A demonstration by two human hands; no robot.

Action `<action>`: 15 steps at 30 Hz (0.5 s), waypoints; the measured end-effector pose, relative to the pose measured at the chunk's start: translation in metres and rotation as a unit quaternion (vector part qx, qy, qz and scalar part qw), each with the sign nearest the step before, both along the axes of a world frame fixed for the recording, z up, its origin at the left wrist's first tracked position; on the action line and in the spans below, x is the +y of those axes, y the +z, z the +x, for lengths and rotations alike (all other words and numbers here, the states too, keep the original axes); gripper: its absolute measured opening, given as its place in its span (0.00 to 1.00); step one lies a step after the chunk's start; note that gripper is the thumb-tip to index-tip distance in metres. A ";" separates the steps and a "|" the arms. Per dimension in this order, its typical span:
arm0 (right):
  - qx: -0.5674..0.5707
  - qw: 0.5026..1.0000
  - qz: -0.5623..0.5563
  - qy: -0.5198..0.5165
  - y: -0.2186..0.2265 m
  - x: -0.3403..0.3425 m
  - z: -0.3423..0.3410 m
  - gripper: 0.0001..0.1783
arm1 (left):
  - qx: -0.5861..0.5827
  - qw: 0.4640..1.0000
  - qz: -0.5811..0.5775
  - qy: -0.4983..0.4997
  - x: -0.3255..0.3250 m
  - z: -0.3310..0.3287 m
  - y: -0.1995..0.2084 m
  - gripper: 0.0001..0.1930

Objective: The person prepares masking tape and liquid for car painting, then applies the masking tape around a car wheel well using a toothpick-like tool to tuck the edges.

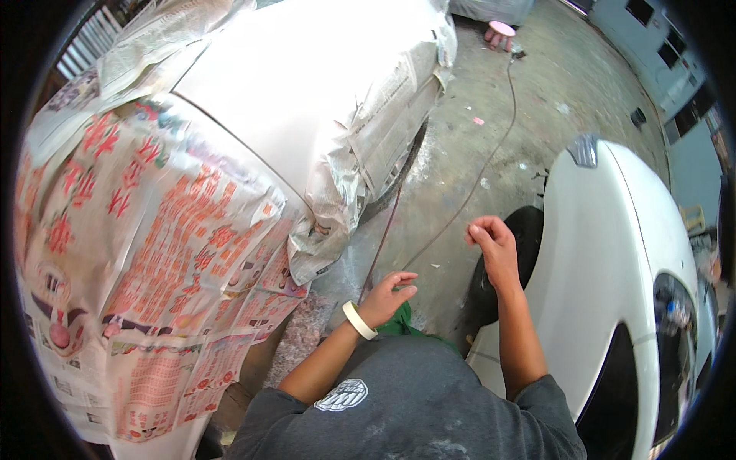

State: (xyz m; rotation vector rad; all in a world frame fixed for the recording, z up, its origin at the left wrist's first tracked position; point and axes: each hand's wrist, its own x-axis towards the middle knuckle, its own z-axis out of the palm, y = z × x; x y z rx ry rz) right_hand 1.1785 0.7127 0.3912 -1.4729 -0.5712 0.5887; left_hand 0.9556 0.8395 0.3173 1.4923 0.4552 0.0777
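My left hand (387, 299) hovers in front of my body with its fingers loosely stretched and nothing in them. A cream roll of masking tape (359, 320) rings that wrist like a bracelet. My right hand (494, 239) is raised beside the white car (636, 230), its fingertips pinched together; whatever they may hold is too small to make out. To my left stands a white car body (284, 84), covered in part by printed newspaper sheets (176, 261). More newspaper (395, 115) hangs over its side, above the wheel. Neither hand touches either car.
A thin hose or cable (491, 157) runs along the stained concrete floor (567, 84) between the two cars. Far off stands a pink stool (502, 29). A black tyre (525, 238) sits at the white car's corner. Green cloth (406, 318) shows in front of my shirt.
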 end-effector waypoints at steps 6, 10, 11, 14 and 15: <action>-0.047 0.989 0.073 0.122 0.039 0.155 0.082 0.06 | -0.044 0.992 -0.015 0.119 0.079 0.091 -0.001 0.22; -0.115 0.979 0.036 0.164 0.052 0.219 0.122 0.05 | -0.082 0.981 -0.036 0.171 0.133 0.159 0.018 0.25; -0.144 0.974 0.026 0.172 0.054 0.232 0.133 0.05 | -0.109 0.976 -0.054 0.181 0.144 0.174 0.020 0.25; -0.090 0.976 0.026 0.199 0.055 0.269 0.162 0.05 | -0.153 0.958 -0.061 0.235 0.170 0.218 0.027 0.25; -0.092 0.973 0.024 0.209 0.056 0.281 0.169 0.05 | -0.159 0.952 -0.065 0.252 0.177 0.229 0.029 0.24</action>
